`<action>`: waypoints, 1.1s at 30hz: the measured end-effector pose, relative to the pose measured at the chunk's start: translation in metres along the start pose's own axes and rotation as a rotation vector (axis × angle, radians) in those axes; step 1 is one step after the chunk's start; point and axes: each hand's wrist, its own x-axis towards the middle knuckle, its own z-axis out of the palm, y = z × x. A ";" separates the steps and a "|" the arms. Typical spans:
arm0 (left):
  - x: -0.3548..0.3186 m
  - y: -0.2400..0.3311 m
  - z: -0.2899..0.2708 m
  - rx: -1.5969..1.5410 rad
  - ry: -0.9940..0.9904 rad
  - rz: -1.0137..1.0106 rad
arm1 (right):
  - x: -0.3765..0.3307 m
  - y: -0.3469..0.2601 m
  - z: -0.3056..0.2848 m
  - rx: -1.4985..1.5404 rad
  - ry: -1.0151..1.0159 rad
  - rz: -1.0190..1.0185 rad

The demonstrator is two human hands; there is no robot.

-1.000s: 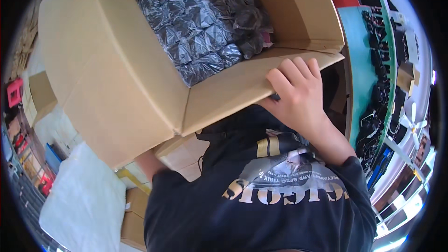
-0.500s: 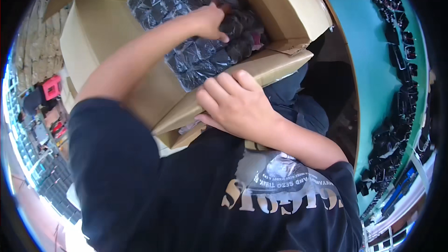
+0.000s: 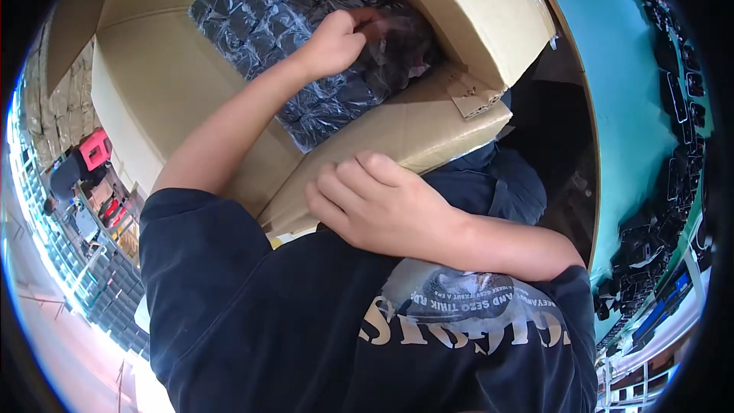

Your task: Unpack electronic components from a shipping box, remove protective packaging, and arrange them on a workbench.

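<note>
A large open cardboard box (image 3: 164, 57) stands before me, holding rows of dark pieces wrapped in clear plastic (image 3: 252, 23). My left hand (image 3: 336, 42) reaches inside it, fingers curled round one dark plastic-wrapped piece (image 3: 405, 38) near the box's right side. Its fingertips are partly hidden behind that piece. Over the near edge of the box lies my right hand (image 3: 382, 203), its fingers bent round the cardboard; the thumb is out of sight. A torn cardboard flap (image 3: 478, 95) sticks up at the near right corner.
To the right, a teal table (image 3: 612, 107) carries a long row of small black parts (image 3: 673, 145) along its far side. A red stool (image 3: 95, 149) and shelving with dark items (image 3: 115, 291) stand at the left. Brown stacked material (image 3: 69, 103) is behind the box.
My left hand's thumb and fingers have closed together on a dark wrapped piece, which is now lifted slightly. My right hand sits a little lower on the box edge. The view has shifted slightly.
</note>
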 end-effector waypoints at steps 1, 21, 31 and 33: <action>0.001 0.003 -0.002 -0.004 0.002 0.004 | 0.000 0.003 -0.006 0.136 0.026 -0.002; -0.017 -0.004 0.009 0.334 -0.418 0.156 | 0.084 0.103 -0.052 -0.196 -0.599 0.083; -0.019 -0.025 0.019 0.411 -0.139 0.508 | 0.082 0.114 -0.049 -0.002 -0.375 0.298; -0.018 -0.030 0.008 0.315 0.030 0.541 | 0.080 0.117 -0.049 0.067 -0.365 0.367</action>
